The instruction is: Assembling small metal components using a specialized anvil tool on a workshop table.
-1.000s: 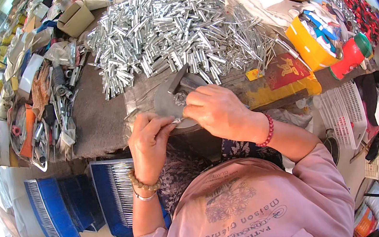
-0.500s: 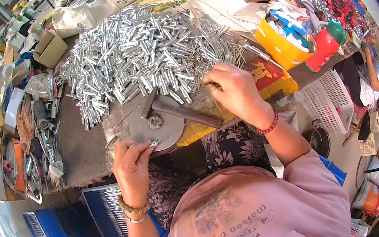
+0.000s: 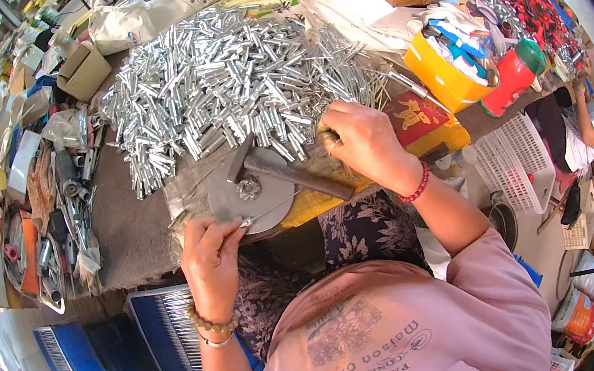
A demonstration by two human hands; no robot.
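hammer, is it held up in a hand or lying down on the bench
Lying down. The hammer rests across the round metal disc; the right hand is at the pile of metal tubes, and the left hand pinches a thin rod.

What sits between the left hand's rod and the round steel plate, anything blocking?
Nothing visible. The left hand pinches a thin metal rod whose far end already lies across the round steel plate. The hammer rests on the plate's far side, clear of the rod. The right hand is at the pile of metal tubes.
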